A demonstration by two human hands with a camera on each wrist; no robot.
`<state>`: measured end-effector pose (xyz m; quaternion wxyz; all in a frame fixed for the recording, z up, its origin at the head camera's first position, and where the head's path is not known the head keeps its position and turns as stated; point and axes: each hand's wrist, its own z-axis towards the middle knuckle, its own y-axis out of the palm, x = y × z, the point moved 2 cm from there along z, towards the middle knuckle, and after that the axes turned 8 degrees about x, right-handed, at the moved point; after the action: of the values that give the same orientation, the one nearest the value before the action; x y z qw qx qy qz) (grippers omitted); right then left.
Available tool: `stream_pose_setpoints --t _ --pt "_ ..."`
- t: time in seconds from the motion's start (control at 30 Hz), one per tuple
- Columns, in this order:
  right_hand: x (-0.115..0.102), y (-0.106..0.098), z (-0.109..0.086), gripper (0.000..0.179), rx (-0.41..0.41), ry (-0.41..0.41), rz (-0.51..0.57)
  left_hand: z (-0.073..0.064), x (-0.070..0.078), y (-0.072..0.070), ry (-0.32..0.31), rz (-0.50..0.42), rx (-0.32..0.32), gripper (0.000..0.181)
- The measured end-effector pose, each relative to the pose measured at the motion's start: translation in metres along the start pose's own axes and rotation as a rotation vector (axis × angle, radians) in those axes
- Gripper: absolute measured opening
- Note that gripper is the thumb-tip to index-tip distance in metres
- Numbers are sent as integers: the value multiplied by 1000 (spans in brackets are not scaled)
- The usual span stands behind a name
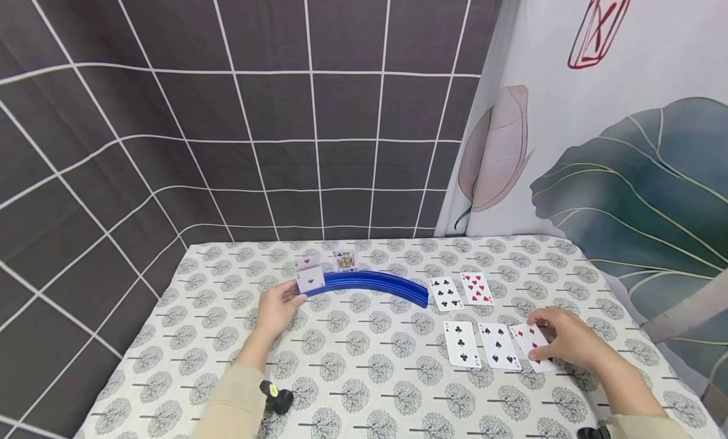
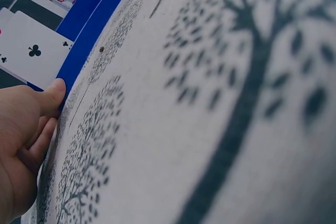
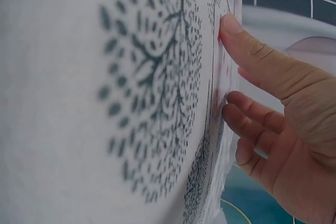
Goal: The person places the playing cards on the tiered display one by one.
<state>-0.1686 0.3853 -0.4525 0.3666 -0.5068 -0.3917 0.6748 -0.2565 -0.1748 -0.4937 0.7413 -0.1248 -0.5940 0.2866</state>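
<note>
Diamond card [image 1: 523, 338], where is it?

– On the right side of the desk [image 1: 398, 391], last in the near row, partly covered by the right hand [image 1: 569, 339]. Just to its left lies a spade card [image 1: 499, 346], then the three of clubs [image 1: 462, 344].

And how do the hands stand?

– The right one is part-closed, thumb and bent fingertips apart, holding the card between them. The left hand [image 1: 275, 307] is nearly closed, gripping the left end of a curved blue holder [image 1: 375, 281], its thumb on the front.

What stands at the holder?

– A club card [image 1: 311, 279] upright at that left end, with a heart card [image 1: 308, 262] showing behind it. Farther right, a king of clubs [image 1: 344, 261] stands at the back.

Any other cards?

– Yes, near the holder's right end: the six of clubs [image 1: 445, 294] and, beside it, another heart card [image 1: 476, 289], both face up.
</note>
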Motion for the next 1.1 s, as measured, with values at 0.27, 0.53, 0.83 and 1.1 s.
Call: stream_pose_setpoints --t 0.27,0.53,0.83,1.1 --pt "1 2 0 67 -19 22 27 0 -3 1 9 6 2 47" --pt "-1 0 0 58 28 18 3 1 0 0 1 -2 3 46" --pt "-2 -6 1 28 97 25 31 3 -1 0 6 -4 0 46" --pt "-7 -14 6 16 271 -2 29 2 -4 1 4 -4 -3 46"
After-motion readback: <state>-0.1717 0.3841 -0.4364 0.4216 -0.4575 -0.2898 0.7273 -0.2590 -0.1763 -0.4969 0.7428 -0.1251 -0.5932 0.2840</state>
